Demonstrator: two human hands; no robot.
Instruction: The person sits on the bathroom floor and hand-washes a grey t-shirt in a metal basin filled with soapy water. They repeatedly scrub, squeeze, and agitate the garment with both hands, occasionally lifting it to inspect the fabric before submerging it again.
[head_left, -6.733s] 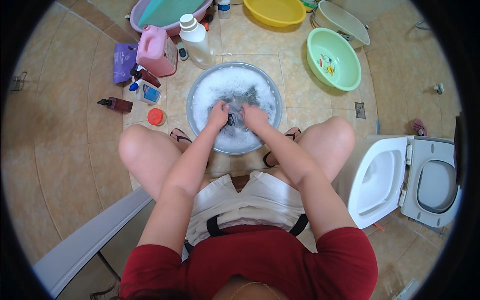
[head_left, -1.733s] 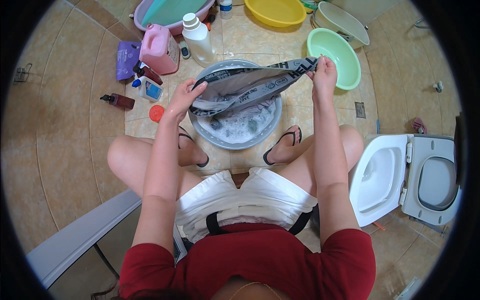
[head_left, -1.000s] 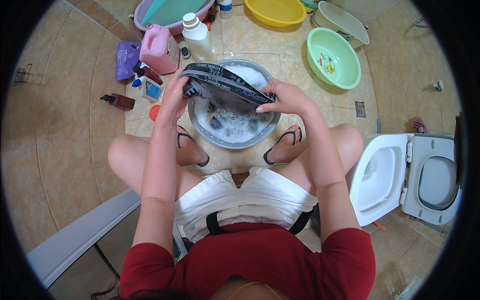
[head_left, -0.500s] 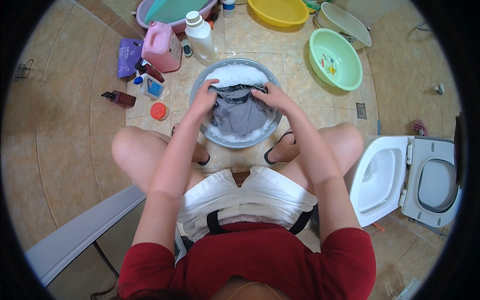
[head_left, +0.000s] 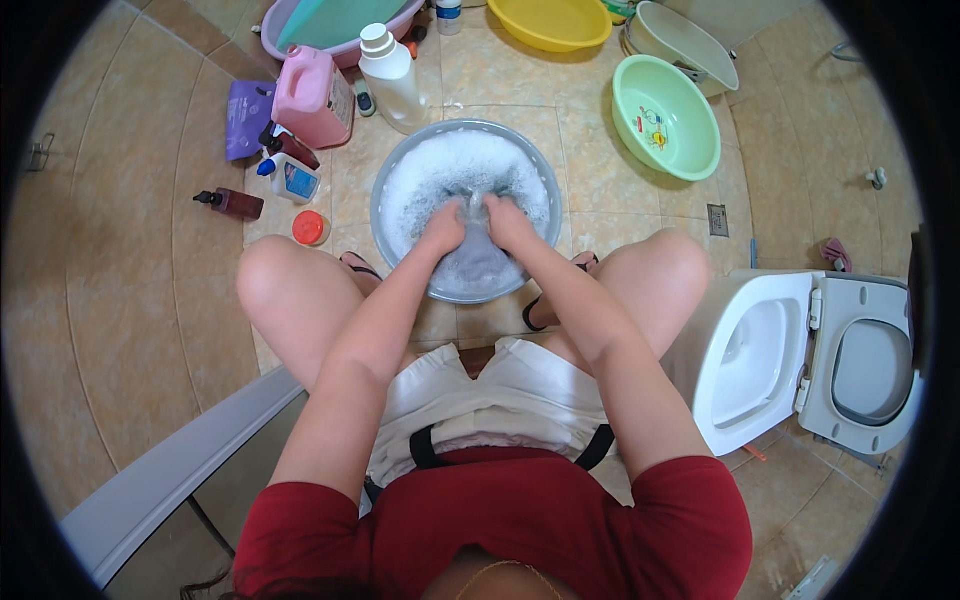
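Observation:
A round grey basin of white suds stands on the floor between my feet. In it lies a pair of grey boxer briefs, partly under water and foam. My left hand is closed on the upper part of the cloth, left of the middle. Close beside it, my right hand grips the same cloth on the right. Both thumbs point up and inward. The fingertips and the dark waistband are mostly hidden in the suds.
Left of the basin stand a white bottle, a pink jug, a red-lidded jar and several smaller bottles. A green basin and a yellow basin sit beyond. At right is a toilet.
Both hands have come closer together and lower, pushing the boxer briefs down into the suds. The waistband, spread between my hands before, is now mostly covered by foam.

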